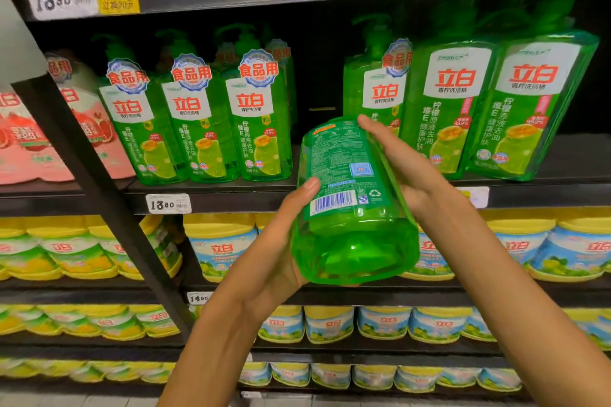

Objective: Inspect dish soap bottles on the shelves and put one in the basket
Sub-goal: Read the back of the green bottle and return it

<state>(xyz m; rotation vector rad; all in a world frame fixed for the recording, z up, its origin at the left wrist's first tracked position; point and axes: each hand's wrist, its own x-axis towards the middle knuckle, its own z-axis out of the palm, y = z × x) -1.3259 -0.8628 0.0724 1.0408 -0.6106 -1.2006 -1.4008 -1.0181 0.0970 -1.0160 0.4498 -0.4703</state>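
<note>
I hold a green dish soap bottle [347, 201] in front of the shelves, tilted so its base faces me and its back label with a barcode points up. My left hand [277, 241] cups the bottle's lower left side, thumb on the label. My right hand [406, 172] presses flat along its right side. Behind it, the middle shelf [231, 195] carries more green pump bottles [254, 122] with white and red labels. A gap shows in that row behind the held bottle. No basket is in view.
Larger green bottles [515, 109] stand at the shelf's right, pink refill packs [29, 142] at its left. Lower shelves hold several yellow-lidded tubs [218, 241]. A dark upright post [99, 195] slants down the left side. Price tags [168, 203] line the shelf edges.
</note>
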